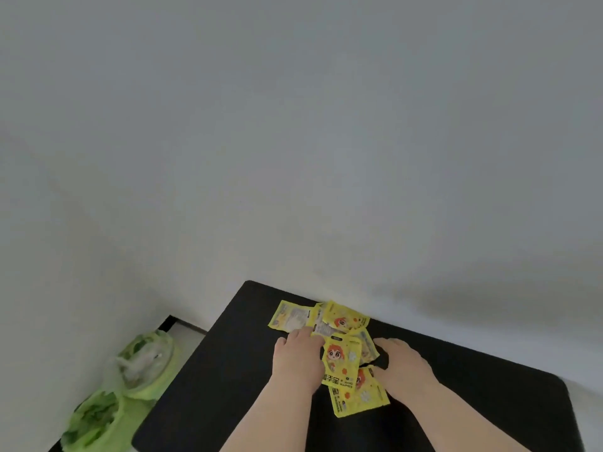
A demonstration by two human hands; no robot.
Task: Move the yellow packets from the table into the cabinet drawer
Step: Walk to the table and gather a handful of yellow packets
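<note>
Head view: a matte black table with rounded corners [228,370] fills the lower middle and lower right of the frame, its far edge against a plain white wall [293,141]. A loose pile of flat yellow foil packets printed with a red-haired cartoon face [342,319] lies on the table by the wall, slightly right of the frame's centre line. The packets overlap, some face up and some with the pale back showing.

The left hand [298,357] reaches in from the bottom edge, palm down, with its fingers stretched forward onto the near-left part of the pile. One face-up packet [341,360] lies against its thumb side. Whether the thumb pinches that packet cannot be told.

The right hand [404,363] is just right of the pile, palm down, with fingers loosely arched and fingertips on the pile's right edge; it grips nothing. A packet nearest the bottom [359,398] lies between the two forearms.

At the lower left, beside the table, are two bins lined with translucent green plastic bags [143,363].
</note>
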